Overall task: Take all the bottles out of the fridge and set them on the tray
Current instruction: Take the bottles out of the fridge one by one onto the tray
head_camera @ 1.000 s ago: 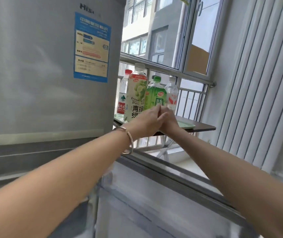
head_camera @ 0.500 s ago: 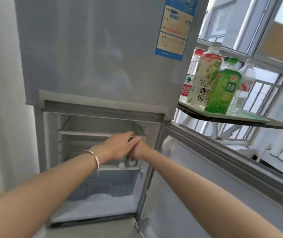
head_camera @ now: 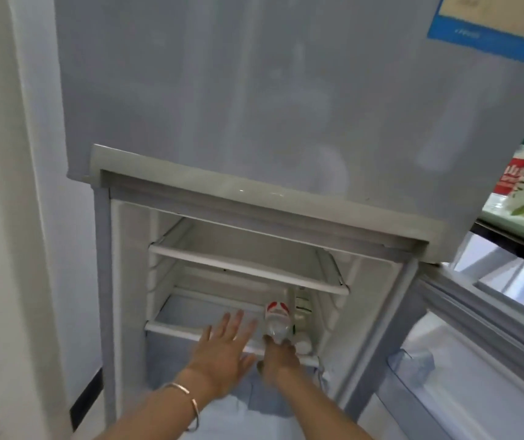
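Inside, bottle neck-first in right hand fingers.

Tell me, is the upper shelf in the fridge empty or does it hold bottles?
Empty: the upper shelf shows only bare white surface.

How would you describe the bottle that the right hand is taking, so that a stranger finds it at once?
Look into the open lower fridge, at the lower shelf, right end. The clear bottle lies there, its cap end under the right hand. Its red and white label sets it apart from the bottle on its right, whose label has green print.
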{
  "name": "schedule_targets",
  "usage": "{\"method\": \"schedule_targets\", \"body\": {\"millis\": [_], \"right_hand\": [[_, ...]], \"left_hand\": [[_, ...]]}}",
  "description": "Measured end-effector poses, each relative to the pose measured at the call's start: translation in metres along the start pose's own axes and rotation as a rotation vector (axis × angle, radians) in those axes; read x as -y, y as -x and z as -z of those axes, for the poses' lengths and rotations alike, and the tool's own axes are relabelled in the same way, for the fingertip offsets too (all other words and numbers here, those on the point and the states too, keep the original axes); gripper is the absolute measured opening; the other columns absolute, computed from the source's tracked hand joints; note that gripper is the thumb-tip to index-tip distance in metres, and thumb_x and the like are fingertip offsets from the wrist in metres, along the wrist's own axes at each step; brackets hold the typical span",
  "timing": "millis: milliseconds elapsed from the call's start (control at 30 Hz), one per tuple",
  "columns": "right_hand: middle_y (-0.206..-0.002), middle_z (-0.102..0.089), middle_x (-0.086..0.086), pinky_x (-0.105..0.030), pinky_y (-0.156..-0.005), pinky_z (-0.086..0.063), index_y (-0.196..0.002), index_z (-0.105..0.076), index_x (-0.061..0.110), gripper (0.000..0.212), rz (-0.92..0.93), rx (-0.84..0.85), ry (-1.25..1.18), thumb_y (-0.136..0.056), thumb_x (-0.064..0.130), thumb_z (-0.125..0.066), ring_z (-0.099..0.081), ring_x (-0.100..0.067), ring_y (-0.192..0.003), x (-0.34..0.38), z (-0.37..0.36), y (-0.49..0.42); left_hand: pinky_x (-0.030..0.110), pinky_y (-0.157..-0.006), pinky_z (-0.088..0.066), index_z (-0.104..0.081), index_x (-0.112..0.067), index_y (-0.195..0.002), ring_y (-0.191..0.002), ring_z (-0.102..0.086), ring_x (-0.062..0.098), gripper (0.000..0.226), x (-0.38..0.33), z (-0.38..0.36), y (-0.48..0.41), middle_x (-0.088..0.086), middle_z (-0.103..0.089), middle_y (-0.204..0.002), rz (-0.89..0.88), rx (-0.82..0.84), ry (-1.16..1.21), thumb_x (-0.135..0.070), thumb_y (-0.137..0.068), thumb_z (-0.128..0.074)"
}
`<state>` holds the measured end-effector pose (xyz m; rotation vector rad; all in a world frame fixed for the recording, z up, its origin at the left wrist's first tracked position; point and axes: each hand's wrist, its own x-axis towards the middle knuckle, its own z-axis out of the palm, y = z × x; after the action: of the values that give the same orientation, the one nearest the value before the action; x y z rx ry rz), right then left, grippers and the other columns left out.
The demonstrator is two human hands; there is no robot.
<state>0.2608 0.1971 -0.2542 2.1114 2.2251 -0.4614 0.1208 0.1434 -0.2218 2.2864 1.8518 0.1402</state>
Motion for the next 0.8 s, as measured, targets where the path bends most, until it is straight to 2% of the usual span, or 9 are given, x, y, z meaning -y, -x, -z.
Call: {"method": "schedule_targets", "body": {"millis": [67, 133, 200, 300, 433, 533, 600, 700, 800], "right_hand": [[-0.14, -0.045, -0.014, -0.032, -0.099, -0.04, -0.14, -0.041, 0.016, 0.044, 0.037, -0.097, 0.085, -0.098, 0.03, -0.038, -0.047, -0.03, -0.126, -0.008, -0.014, -0.011], [-0.133, -0.05, -0.013, -0.035, -0.099, -0.044, -0.133, -0.045, 0.015, 0.049, 0.039, -0.185, 0.132, -0.093, 0.043, -0.04, -0.052, -0.031, -0.118, -0.01, -0.022, -0.015], [-0.135, -0.044, -0.017, -0.036, -0.098, -0.045, -0.136, -0.039, 0.016, 0.046, 0.056, -0.204, 0.121, -0.092, 0.031, -0.045, -0.049, -0.032, -0.12, -0.004, -0.016, -0.002], [-0.136, -0.038, -0.02, -0.038, -0.094, -0.046, -0.138, -0.033, 0.018, 0.057, 0.04, -0.32, 0.081, -0.088, 0.004, -0.055, -0.044, -0.034, -0.122, 0.01, 0.003, 0.022], [-0.126, -0.048, -0.018, -0.04, -0.085, -0.049, -0.126, -0.041, 0.017, 0.043, 0.045, -0.443, 0.087, -0.088, -0.001, -0.053, -0.051, -0.033, -0.112, 0.02, 0.045, 0.056], [-0.121, -0.05, -0.017, -0.04, -0.084, -0.047, -0.122, -0.043, 0.016, 0.046, 0.121, -0.43, 0.087, -0.082, 0.002, -0.061, -0.052, -0.034, -0.109, 0.029, 0.073, 0.094], [-0.119, -0.051, -0.019, -0.04, -0.083, -0.045, -0.12, -0.044, 0.017, 0.037, 0.182, -0.45, 0.081, -0.086, 0.006, -0.056, -0.053, -0.035, -0.108, 0.033, 0.089, 0.122], [-0.116, -0.052, -0.02, -0.041, -0.079, -0.043, -0.121, -0.044, 0.019, 0.032, 0.248, -0.501, 0.075, -0.09, 0.013, -0.054, -0.053, -0.038, -0.106, 0.039, 0.114, 0.161], [-0.114, -0.054, -0.019, -0.039, -0.075, -0.044, -0.124, -0.043, 0.019, 0.034, 0.292, -0.562, 0.025, -0.093, 0.019, -0.054, -0.053, -0.038, -0.103, 0.039, 0.145, 0.202]], "left_hand": [[0.045, -0.12, 0.0, 0.009, -0.037, -0.152, -0.15, 0.012, 0.02, 0.091, 0.003, -0.004, -0.002, -0.002, 0.017, -0.162, 0.005, 0.007, 0.001, -0.077, -0.07, 0.011], [0.045, -0.12, -0.001, 0.009, -0.035, -0.152, -0.15, 0.01, 0.021, 0.082, 0.006, -0.008, -0.003, -0.001, 0.016, -0.162, 0.023, 0.021, -0.01, -0.072, -0.079, 0.002], [0.044, -0.12, -0.001, 0.009, -0.032, -0.153, -0.15, 0.01, 0.021, 0.066, 0.007, -0.008, 0.0, 0.0, 0.017, -0.162, 0.027, 0.02, -0.012, -0.056, -0.097, -0.019], [0.044, -0.12, -0.002, 0.01, -0.031, -0.153, -0.15, 0.01, 0.021, 0.067, 0.005, -0.005, 0.005, 0.001, 0.017, -0.162, 0.019, 0.003, 0.0, -0.048, -0.1, -0.027], [0.043, -0.12, -0.003, 0.011, -0.03, -0.153, -0.15, 0.009, 0.021, 0.069, -0.008, 0.013, 0.015, -0.001, 0.016, -0.162, -0.013, -0.034, 0.042, -0.049, -0.1, -0.029], [0.042, -0.12, -0.008, 0.01, -0.022, -0.154, -0.151, 0.004, 0.022, 0.078, -0.02, 0.034, 0.028, 0.001, 0.011, -0.163, -0.044, -0.091, 0.074, -0.047, -0.097, -0.038], [0.041, -0.118, -0.021, -0.002, -0.015, -0.154, -0.15, -0.01, 0.025, 0.085, -0.027, 0.049, 0.035, 0.005, -0.005, -0.163, -0.075, -0.127, 0.153, -0.043, -0.092, -0.052], [0.036, -0.101, -0.043, -0.028, -0.021, -0.138, -0.129, -0.047, 0.024, 0.081, -0.039, 0.072, 0.049, 0.001, -0.043, -0.139, -0.173, -0.186, 0.427, -0.036, -0.072, -0.073], [0.03, -0.087, -0.045, -0.034, -0.021, -0.135, -0.111, -0.059, 0.023, 0.077, -0.056, 0.1, 0.068, 0.0, -0.056, -0.127, -0.229, -0.244, 0.591, -0.024, -0.072, -0.078]]}}
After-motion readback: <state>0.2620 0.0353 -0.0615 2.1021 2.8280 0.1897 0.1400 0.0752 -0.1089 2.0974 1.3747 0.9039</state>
